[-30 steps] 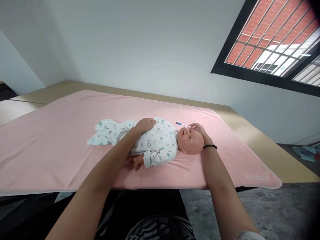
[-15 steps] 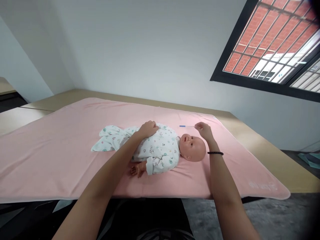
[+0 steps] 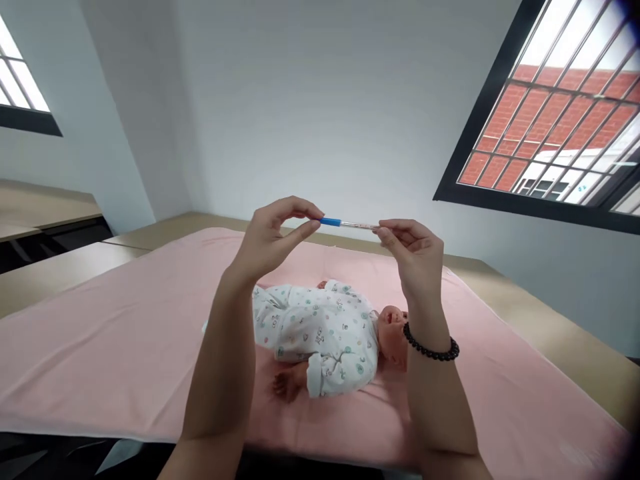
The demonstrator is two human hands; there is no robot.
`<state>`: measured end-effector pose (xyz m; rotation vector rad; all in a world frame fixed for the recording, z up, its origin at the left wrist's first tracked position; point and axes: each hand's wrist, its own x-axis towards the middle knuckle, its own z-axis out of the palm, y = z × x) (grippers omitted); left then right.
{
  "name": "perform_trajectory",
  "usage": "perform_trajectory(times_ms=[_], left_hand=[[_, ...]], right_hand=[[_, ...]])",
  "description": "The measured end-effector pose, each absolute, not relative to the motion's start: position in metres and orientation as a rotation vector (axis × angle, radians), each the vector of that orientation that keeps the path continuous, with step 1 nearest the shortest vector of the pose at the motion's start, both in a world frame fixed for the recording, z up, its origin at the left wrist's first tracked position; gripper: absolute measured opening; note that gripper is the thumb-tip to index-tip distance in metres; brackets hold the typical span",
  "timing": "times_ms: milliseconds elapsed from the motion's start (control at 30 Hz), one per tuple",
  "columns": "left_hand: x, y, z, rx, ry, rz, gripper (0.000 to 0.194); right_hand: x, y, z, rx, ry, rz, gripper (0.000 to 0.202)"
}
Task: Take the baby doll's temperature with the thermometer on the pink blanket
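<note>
A thin clear stick with a blue end, like a thermometer (image 3: 350, 225), is held level in the air between both hands. My left hand (image 3: 286, 233) pinches its blue end between thumb and fingertips. At the clear end, my right hand (image 3: 413, 250) grips it the same way, a black bead bracelet on that wrist. Below them a baby doll (image 3: 320, 323) in white patterned clothes lies on its back, head to the right. My right wrist hides part of the doll's head, and my left forearm covers part of its legs.
A pink blanket (image 3: 125, 333) lies under the doll on a light wood table (image 3: 530, 300). Behind it rises a pale wall. A barred window (image 3: 555, 120) is at the upper right, another (image 3: 20, 80) at the upper left. More tabletop (image 3: 45, 207) shows at the left.
My left hand has left the doll's body and now grips the stick's blue end. My right hand has raised the stick up from beside the doll's head. The view has tilted upward.
</note>
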<state>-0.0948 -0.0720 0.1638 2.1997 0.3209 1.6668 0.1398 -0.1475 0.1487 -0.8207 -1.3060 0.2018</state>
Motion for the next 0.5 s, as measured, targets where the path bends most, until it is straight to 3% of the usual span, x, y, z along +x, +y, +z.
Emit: perform_trajectory(times_ms=[300, 500], left_hand=[[-0.09, -0.081, 0.164, 2.106, 0.308, 1.783, 0.017], [-0.091, -0.075, 0.162, 2.109, 0.354, 1.802, 0.015]], right_hand=[[0.138, -0.162, 0.151, -0.791, -1.307, 0.232, 0.019], [0.131, -0.165, 0.151, -0.852, -1.288, 0.233, 0.036]])
